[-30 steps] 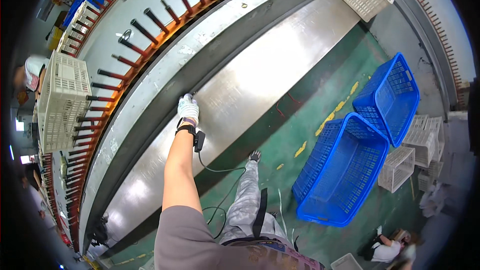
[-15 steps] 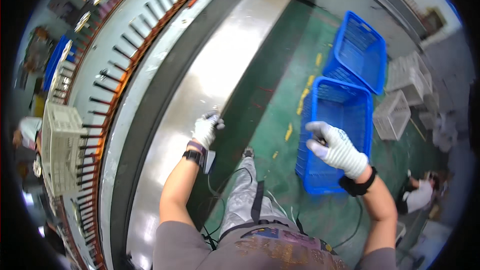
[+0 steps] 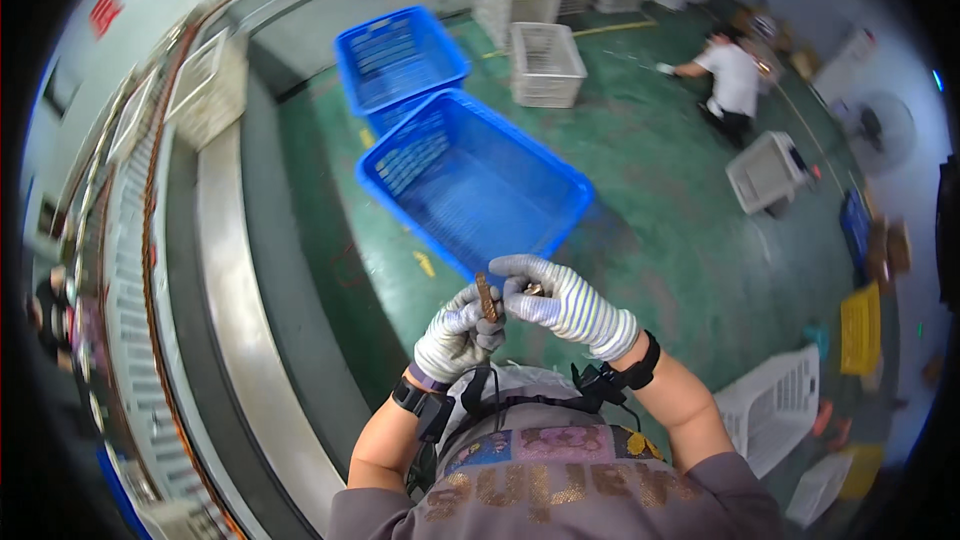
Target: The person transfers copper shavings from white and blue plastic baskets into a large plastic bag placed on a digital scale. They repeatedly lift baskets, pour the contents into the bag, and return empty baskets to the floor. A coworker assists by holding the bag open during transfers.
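Observation:
Both my hands wear white knit gloves and are close together in front of my waist. In my left hand a narrow, brownish metal-looking piece is pinched upright between thumb and fingers. The fingers of my right hand curl beside it, around a small brass-coloured piece, mostly hidden by the glove. Just beyond my hands stands a large blue plastic basket with slatted walls. Its near corner almost meets my fingertips in the picture.
A second blue basket touches the first one's far side. White crates stand at the back. To the left runs a metal ledge beside a rack line. A person crouches at the far right. Another white crate lies at the right.
My view has swung to the right, off the metal ledge toward the blue baskets. My hands, formerly apart, have come together, and the brownish piece now shows in my left hand.

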`<action>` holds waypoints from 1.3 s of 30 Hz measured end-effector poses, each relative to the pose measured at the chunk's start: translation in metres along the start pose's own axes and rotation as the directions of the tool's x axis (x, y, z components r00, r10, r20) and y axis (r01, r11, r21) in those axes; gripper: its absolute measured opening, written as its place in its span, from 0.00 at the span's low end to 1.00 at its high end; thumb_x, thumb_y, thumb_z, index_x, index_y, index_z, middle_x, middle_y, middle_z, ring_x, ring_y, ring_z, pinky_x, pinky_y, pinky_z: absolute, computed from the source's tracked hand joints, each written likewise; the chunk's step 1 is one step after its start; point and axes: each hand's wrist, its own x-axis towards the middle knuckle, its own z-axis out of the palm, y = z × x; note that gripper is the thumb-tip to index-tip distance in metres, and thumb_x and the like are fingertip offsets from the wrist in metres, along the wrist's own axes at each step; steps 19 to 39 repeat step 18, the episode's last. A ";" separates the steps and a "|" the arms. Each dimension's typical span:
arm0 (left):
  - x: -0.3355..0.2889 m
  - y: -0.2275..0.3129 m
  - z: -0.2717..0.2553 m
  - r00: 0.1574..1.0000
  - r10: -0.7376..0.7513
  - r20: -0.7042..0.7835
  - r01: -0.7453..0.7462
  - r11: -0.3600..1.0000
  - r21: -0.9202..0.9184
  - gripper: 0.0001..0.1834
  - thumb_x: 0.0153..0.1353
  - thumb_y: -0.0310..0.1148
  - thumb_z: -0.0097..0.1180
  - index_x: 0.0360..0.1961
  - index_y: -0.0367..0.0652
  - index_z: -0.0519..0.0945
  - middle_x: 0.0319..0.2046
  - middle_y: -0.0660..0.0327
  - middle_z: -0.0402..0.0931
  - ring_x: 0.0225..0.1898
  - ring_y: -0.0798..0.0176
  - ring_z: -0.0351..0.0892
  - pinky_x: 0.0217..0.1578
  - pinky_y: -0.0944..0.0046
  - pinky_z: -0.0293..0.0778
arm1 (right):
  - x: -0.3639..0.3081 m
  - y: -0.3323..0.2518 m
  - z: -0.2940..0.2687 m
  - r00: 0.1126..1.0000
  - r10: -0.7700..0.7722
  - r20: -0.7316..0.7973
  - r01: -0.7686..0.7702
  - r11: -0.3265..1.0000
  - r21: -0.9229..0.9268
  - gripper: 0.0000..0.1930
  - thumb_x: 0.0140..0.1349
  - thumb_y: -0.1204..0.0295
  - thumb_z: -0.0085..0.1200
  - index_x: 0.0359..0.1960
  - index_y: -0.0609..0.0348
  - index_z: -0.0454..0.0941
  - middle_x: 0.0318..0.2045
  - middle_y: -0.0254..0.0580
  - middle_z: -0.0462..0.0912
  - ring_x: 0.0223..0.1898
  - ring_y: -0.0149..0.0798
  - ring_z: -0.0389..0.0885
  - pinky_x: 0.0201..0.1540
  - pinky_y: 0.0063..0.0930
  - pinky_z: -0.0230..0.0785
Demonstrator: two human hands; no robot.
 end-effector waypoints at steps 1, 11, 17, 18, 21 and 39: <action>0.019 0.001 -0.001 0.999 -0.028 -0.037 0.031 0.997 0.066 0.14 0.58 0.31 0.63 0.45 0.43 0.77 0.33 0.62 0.78 0.26 0.69 0.73 0.28 0.71 0.71 | -0.001 0.000 -0.012 0.998 -0.019 -0.062 0.020 1.000 0.017 0.24 0.62 0.69 0.58 0.59 0.62 0.70 0.32 0.25 0.73 0.34 0.21 0.70 0.40 0.18 0.68; 0.175 -0.116 -0.009 0.896 -0.423 -0.135 0.438 0.796 0.418 0.32 0.53 0.19 0.53 0.62 0.42 0.67 0.57 0.55 0.70 0.58 0.53 0.71 0.58 0.54 0.69 | -0.110 0.054 -0.121 0.756 -0.292 -0.586 -0.214 0.735 -0.643 0.12 0.58 0.66 0.55 0.40 0.57 0.78 0.36 0.48 0.79 0.36 0.52 0.80 0.41 0.42 0.72; 0.277 -0.174 -0.051 0.777 -0.619 -0.118 0.613 0.785 -0.089 0.35 0.60 0.49 0.58 0.64 0.46 0.65 0.61 0.46 0.66 0.63 0.44 0.64 0.64 0.39 0.57 | -0.126 0.065 -0.197 0.670 -0.344 -0.658 -0.497 0.451 -0.741 0.19 0.55 0.64 0.57 0.49 0.53 0.75 0.41 0.49 0.79 0.40 0.52 0.80 0.42 0.46 0.74; 0.299 -0.184 -0.061 0.765 -0.588 -0.264 0.624 0.778 0.076 0.38 0.58 0.55 0.59 0.65 0.48 0.65 0.61 0.49 0.67 0.64 0.46 0.63 0.65 0.40 0.56 | -0.124 0.064 -0.215 0.670 -0.374 -0.641 -0.453 0.478 -0.753 0.25 0.54 0.63 0.58 0.55 0.52 0.71 0.43 0.50 0.80 0.41 0.52 0.80 0.42 0.46 0.74; 0.299 -0.184 -0.061 0.765 -0.588 -0.264 0.624 0.778 0.076 0.38 0.58 0.55 0.59 0.65 0.48 0.65 0.61 0.49 0.67 0.64 0.46 0.63 0.65 0.40 0.56 | -0.124 0.064 -0.215 0.670 -0.374 -0.641 -0.453 0.478 -0.753 0.25 0.54 0.63 0.58 0.55 0.52 0.71 0.43 0.50 0.80 0.41 0.52 0.80 0.42 0.46 0.74; 0.299 -0.184 -0.061 0.765 -0.588 -0.264 0.624 0.778 0.076 0.38 0.58 0.55 0.59 0.65 0.48 0.65 0.61 0.49 0.67 0.64 0.46 0.63 0.65 0.40 0.56 | -0.124 0.064 -0.215 0.670 -0.374 -0.641 -0.453 0.478 -0.753 0.25 0.54 0.63 0.58 0.55 0.52 0.71 0.43 0.50 0.80 0.41 0.52 0.80 0.42 0.46 0.74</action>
